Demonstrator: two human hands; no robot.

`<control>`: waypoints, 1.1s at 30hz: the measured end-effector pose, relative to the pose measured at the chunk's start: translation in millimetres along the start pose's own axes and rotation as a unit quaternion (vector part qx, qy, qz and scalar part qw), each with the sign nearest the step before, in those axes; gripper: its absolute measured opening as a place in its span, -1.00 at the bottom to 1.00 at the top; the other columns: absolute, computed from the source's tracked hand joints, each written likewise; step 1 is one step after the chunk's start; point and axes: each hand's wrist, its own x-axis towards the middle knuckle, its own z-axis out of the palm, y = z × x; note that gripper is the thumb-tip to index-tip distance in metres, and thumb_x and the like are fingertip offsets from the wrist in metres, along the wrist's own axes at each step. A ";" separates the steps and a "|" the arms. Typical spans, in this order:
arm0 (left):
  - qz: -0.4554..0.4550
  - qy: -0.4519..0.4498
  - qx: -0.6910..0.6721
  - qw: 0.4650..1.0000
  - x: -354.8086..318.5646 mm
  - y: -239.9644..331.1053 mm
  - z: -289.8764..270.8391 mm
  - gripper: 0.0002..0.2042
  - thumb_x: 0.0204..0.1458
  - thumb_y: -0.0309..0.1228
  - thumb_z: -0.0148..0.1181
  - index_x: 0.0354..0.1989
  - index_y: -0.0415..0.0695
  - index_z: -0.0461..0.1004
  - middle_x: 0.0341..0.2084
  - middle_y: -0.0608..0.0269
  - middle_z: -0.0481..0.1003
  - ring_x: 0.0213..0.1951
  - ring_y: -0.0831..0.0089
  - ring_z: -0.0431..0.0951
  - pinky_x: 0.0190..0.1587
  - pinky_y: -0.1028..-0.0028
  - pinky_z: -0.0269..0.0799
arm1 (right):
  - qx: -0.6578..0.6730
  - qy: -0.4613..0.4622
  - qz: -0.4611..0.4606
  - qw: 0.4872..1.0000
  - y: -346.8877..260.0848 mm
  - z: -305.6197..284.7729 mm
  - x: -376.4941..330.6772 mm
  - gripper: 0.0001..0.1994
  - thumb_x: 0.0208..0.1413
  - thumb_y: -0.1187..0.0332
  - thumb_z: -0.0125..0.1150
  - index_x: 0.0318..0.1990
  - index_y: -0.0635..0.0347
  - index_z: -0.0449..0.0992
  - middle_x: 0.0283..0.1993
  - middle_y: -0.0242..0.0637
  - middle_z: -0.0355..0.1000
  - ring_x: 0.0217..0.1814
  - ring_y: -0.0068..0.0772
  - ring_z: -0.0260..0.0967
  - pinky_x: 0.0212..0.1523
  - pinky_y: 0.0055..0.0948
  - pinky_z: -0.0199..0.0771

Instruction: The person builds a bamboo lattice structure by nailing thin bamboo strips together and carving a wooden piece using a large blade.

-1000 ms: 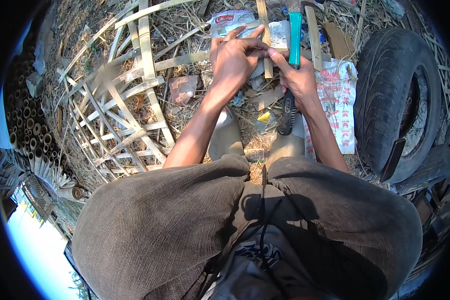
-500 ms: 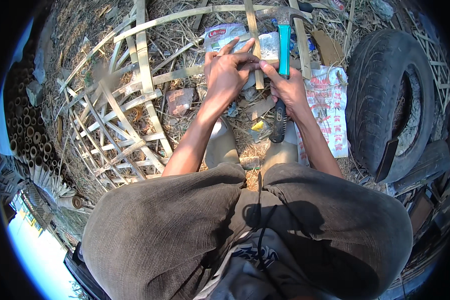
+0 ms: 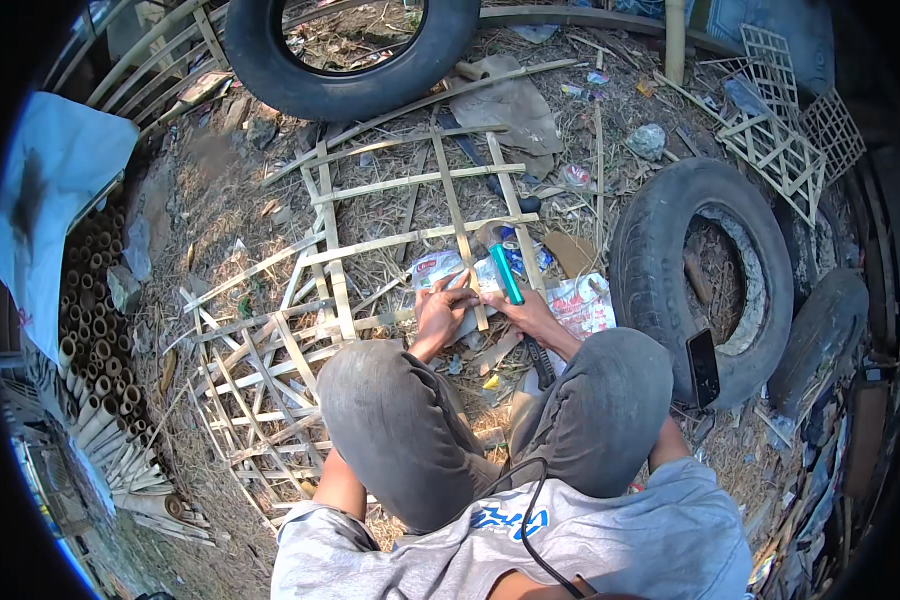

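My left hand (image 3: 440,316) is closed at a lengthwise bamboo strip (image 3: 453,200), its fingertips pinching where a crosswise strip passes beneath. My right hand (image 3: 536,318) meets it from the other side, thumb and finger at the same crossing. A claw hammer (image 3: 507,274) with a teal and black handle rests in the right hand, its head pointing away from me. Anything small between the fingertips is hidden. The strips belong to an open bamboo lattice (image 3: 335,285) on the ground, with denser crossed strips on the left.
A worn tyre (image 3: 642,270) lies to the right, a dark phone-like slab (image 3: 703,368) leaning on it. Another tyre (image 3: 270,85) stands beyond the lattice. Cut bamboo tubes (image 3: 98,335) are stacked at left. Small lattice panels (image 3: 770,150) lie far right. A printed plastic sheet (image 3: 582,303) is beside my right hand.
The view has tilted up and widened, bringing in the far tyre, the lattice's far end and my knees higher. Both hands stay at the same crossing, the hammer still in the right.
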 end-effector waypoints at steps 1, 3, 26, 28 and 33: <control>0.000 -0.008 -0.005 1.000 2.2 0.1 5.5 -0.83 0.04 -0.20 0.37 -0.21 0.15 0.74 0.15 0.37 0.57 0.31 0.31 0.41 0.30 0.22 0.11 | -0.004 0.009 -0.012 1.000 -11.5 -11.9 0.9 -0.47 0.08 -0.19 0.42 -0.31 0.21 0.64 -0.58 -0.47 0.38 -0.63 -0.63 0.29 -0.64 -0.47 0.24; 0.011 -0.015 -0.010 1.000 1.9 -7.8 4.9 -0.83 0.00 -0.21 0.39 -0.23 0.15 0.75 0.13 0.37 0.58 0.27 0.27 0.47 0.30 0.25 0.26 | -0.201 0.009 0.053 0.978 -38.3 -30.9 4.5 -0.40 -0.05 -0.27 0.46 -0.45 0.18 0.55 -0.56 -0.42 0.40 -0.59 -0.52 0.33 -0.57 -0.38 0.29; 0.008 -0.071 0.005 0.997 12.7 -34.8 17.2 -0.74 0.07 -0.14 0.30 -0.06 0.29 0.70 0.31 0.59 0.43 0.34 0.26 0.35 0.35 0.02 0.04 | -0.487 -0.061 0.004 0.871 -70.4 -101.7 -40.2 -0.23 -0.26 -0.44 0.46 -0.39 0.24 0.63 -0.45 -0.13 0.54 -0.34 -0.13 0.56 -0.19 -0.12 0.49; 0.006 -0.070 0.013 0.997 14.7 -28.7 13.0 -0.75 0.07 -0.12 0.30 -0.07 0.30 0.71 0.31 0.60 0.42 0.34 0.26 0.35 0.35 0.01 0.04 | -0.491 -0.064 0.017 0.869 -65.9 -104.7 -39.2 -0.23 -0.25 -0.45 0.45 -0.48 0.25 0.56 -0.47 -0.13 0.53 -0.38 -0.17 0.53 -0.22 -0.12 0.46; 0.004 -0.069 0.015 0.997 18.1 -22.8 17.9 -0.76 0.09 -0.09 0.29 -0.08 0.32 0.71 0.32 0.64 0.41 0.35 0.26 0.34 0.35 -0.01 0.02 | -0.505 -0.059 0.021 0.861 -60.0 -109.9 -42.2 -0.24 -0.19 -0.44 0.42 -0.51 0.26 0.52 -0.48 -0.13 0.52 -0.39 -0.15 0.51 -0.26 -0.09 0.44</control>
